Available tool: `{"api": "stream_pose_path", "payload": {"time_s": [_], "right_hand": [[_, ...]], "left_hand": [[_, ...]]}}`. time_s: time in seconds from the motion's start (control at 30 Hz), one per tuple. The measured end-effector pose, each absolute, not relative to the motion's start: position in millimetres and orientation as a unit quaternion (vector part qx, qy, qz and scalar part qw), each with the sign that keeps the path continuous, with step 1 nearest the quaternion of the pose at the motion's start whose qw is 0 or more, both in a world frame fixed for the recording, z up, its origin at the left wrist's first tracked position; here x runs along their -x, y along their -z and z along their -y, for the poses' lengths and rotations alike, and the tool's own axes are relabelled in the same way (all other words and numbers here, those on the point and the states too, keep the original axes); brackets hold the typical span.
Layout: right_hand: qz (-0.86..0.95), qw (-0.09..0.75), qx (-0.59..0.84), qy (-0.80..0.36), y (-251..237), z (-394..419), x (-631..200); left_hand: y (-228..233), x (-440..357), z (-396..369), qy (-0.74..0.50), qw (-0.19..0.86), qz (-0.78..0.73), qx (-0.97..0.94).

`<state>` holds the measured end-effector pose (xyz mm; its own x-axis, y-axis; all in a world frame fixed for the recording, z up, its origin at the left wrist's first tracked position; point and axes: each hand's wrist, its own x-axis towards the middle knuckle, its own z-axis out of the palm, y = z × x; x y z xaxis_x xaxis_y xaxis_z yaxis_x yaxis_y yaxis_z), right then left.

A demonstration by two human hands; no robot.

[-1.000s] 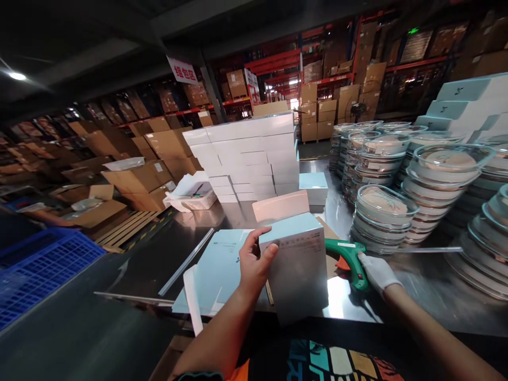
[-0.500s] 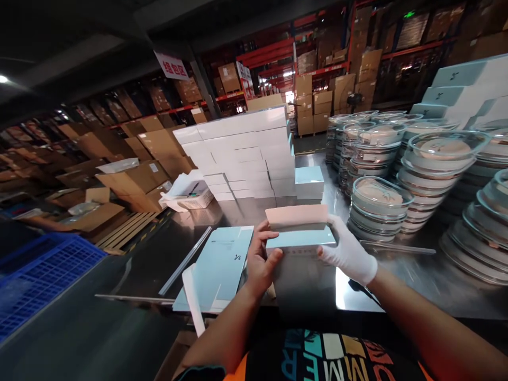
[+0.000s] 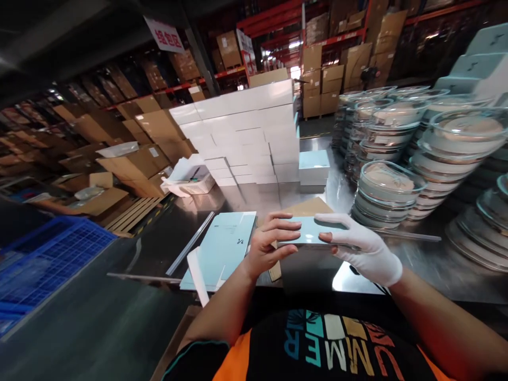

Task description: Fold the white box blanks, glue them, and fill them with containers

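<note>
I am holding a pale blue box [image 3: 311, 236] between my two hands, just above the near edge of the steel table [image 3: 166, 243]. My left hand [image 3: 270, 248], bare, is gripping its left end, fingers curled over the top and thumb underneath. My right hand [image 3: 365, 250], wearing a white glove, is closing on the right end, fingers lying flat across the top face. The box is lying level, its broad face turned up toward me.

Just to the left of my left hand, a pile of flat blue box blanks [image 3: 226, 248] is resting on the table, with a white strip [image 3: 197, 275] leaning at its near corner. A brown cardboard sheet [image 3: 309, 206] is lying beyond the box. Farther back, a wall of stacked white boxes [image 3: 246, 137] is standing, and stacks of clear lidded containers [image 3: 391, 193] are crowding the right side. A blue crate [image 3: 47, 254] is sitting well off to my left.
</note>
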<state>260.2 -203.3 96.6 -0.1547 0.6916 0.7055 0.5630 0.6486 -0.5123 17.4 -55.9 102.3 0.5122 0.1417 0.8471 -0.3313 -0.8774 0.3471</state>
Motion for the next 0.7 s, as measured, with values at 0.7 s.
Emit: {"api": "stream_pose_path", "payload": {"time_s": [0.7], "right_hand": [[0.551, 0.272, 0.741, 0.27, -129.1, 187.0, -437.8]], "left_hand": [[-48.4, -4.2, 31.4, -0.519, 0.552, -0.306, -0.576]]}}
